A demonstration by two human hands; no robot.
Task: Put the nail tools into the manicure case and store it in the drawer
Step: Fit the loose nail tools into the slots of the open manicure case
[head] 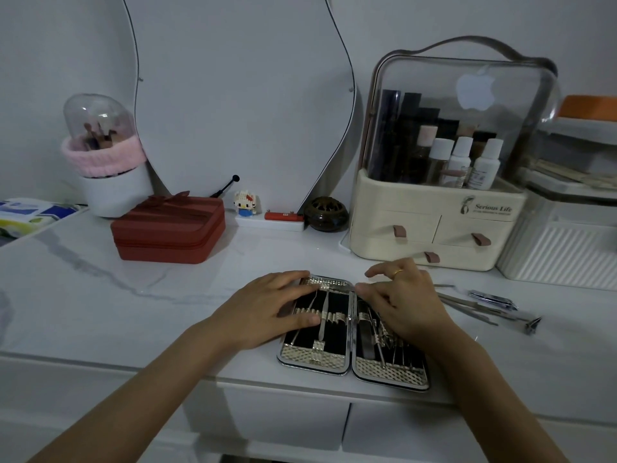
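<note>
The manicure case [354, 365] lies open flat at the front edge of the marble table, black lined with silver trim, several metal tools strapped in both halves. My left hand [267, 312] rests on its left half, fingers spread over the straps. My right hand [404, 302] is over the right half and pinches a thin metal tool [340, 288] that lies across the top of the case. Loose tools lie on the table to the right: nail clippers [494, 300], long tweezers [467, 309] and a nipper [532, 325]. Closed white drawers [400, 432] sit below the table edge.
A red zipped box [168, 230] stands behind left. A cream cosmetics organiser [434, 225] with small drawers stands behind right, a white ribbed container [564, 255] beside it. A brush holder [107, 162], a mirror [233, 95] and small trinkets line the back.
</note>
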